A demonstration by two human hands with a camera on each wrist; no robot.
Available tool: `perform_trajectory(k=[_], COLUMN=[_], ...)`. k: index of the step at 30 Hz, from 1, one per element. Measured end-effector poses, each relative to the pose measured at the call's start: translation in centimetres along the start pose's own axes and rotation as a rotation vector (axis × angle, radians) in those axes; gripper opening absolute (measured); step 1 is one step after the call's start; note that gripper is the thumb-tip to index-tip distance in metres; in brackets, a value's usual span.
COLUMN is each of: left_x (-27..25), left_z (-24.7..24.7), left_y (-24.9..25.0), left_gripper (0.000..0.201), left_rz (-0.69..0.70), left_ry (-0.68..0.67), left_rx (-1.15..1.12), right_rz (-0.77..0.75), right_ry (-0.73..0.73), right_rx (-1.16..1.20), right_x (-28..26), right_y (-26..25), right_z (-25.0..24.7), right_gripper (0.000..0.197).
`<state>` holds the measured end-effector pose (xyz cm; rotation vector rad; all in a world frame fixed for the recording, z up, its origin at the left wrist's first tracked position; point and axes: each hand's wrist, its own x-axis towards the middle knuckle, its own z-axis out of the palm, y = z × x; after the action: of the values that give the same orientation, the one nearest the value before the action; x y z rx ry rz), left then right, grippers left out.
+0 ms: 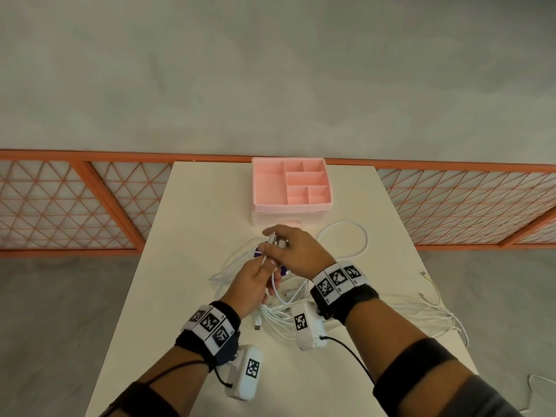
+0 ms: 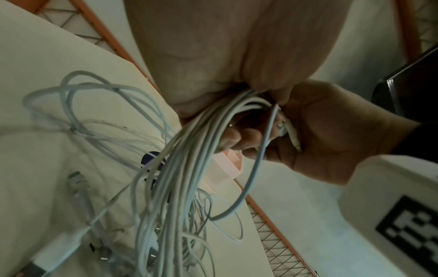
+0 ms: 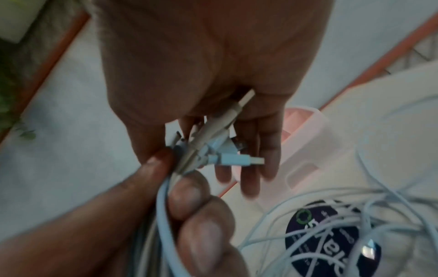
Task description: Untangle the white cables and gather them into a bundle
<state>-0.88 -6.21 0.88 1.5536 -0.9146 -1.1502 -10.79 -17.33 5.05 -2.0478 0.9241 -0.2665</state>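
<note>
Several white cables (image 1: 282, 317) lie tangled on the white table (image 1: 195, 206) under my hands. My left hand (image 1: 258, 275) grips a bunch of the strands in its fist; in the left wrist view the cable bundle (image 2: 189, 168) hangs down from it to the table. My right hand (image 1: 288, 245), just beyond the left, pinches the plug ends (image 1: 274, 238) of those cables. Seen from the right wrist, the connectors (image 3: 227, 155) fan out under my palm, with the left hand's fingers (image 3: 192, 202) curled round the strands just below them.
A pink compartment organiser (image 1: 291, 185) on a white drawer base stands at the table's far end. A dark purple round disc (image 3: 331, 239) lies under the tangle. One cable loop (image 1: 343, 239) lies to the right. More strands (image 1: 436, 314) trail to the right edge. An orange lattice fence (image 1: 60, 206) runs behind.
</note>
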Motion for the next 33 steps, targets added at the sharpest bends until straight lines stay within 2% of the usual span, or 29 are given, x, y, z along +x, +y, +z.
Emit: perform_trajectory(k=[2, 4, 7, 11, 12, 13, 15, 17, 18, 20, 23, 28, 33], left_x=[0.0, -0.1, -0.2, -0.6, -0.6, -0.5, 0.0, 0.5, 0.9, 1.5, 1.9, 2.1, 2.4], left_z=[-0.1, -0.3, -0.4, -0.2, -0.2, -0.1, -0.1, -0.6, -0.9, -1.7, -3.0, -4.9, -4.7], left_y=[0.0, 0.1, 0.4, 0.7, 0.8, 1.1, 1.6, 2.1, 2.3, 2.9, 3.7, 4.3, 4.1], left_gripper=[0.04, 0.04, 0.037, 0.035, 0.035, 0.034, 0.031, 0.034, 0.035, 0.035, 0.036, 0.039, 0.04], left_rz=[0.022, 0.028, -0.011, -0.114, -0.127, -0.134, -0.144, -0.118, -0.101, -0.087, -0.089, -0.057, -0.059], left_ry=[-0.015, -0.043, -0.078, -0.057, -0.03, 0.001, 0.085, 0.183, 0.227, 0.281, 0.317, 0.386, 0.4], left_rx=[0.015, -0.012, -0.159, -0.305, -0.318, -0.337, -0.441, -0.58, -0.647, -0.761, -0.856, -0.878, -0.897], right_rz=[0.015, 0.01, 0.016, -0.024, -0.047, -0.062, -0.027, 0.018, 0.02, -0.009, -0.007, 0.148, 0.292], right_ry=[0.005, 0.027, 0.04, 0.081, 0.099, 0.13, 0.158, 0.07, 0.01, -0.086, -0.111, -0.153, -0.224], right_rx=[0.072, 0.171, 0.311, 0.338, 0.361, 0.38, 0.429, 0.483, 0.468, 0.295, 0.032, -0.2, -0.376], right_x=[0.1, 0.1, -0.2, -0.1, -0.1, -0.3, -0.8, -1.5, -1.9, -3.1, -4.5, -6.2, -8.3], right_y=[0.1, 0.3, 0.0, 0.2, 0.2, 0.2, 0.6, 1.0, 1.5, 2.5, 4.6, 10.8, 15.1], right_z=[0.1, 0.4, 0.8, 1.0, 1.1, 1.2, 1.9, 3.3, 4.0, 4.6, 3.4, -1.7, -5.7], right_gripper=[0.021, 0.011, 0.007, 0.01, 0.013, 0.025, 0.06, 0.074, 0.068, 0.044, 0.059, 0.071, 0.041])
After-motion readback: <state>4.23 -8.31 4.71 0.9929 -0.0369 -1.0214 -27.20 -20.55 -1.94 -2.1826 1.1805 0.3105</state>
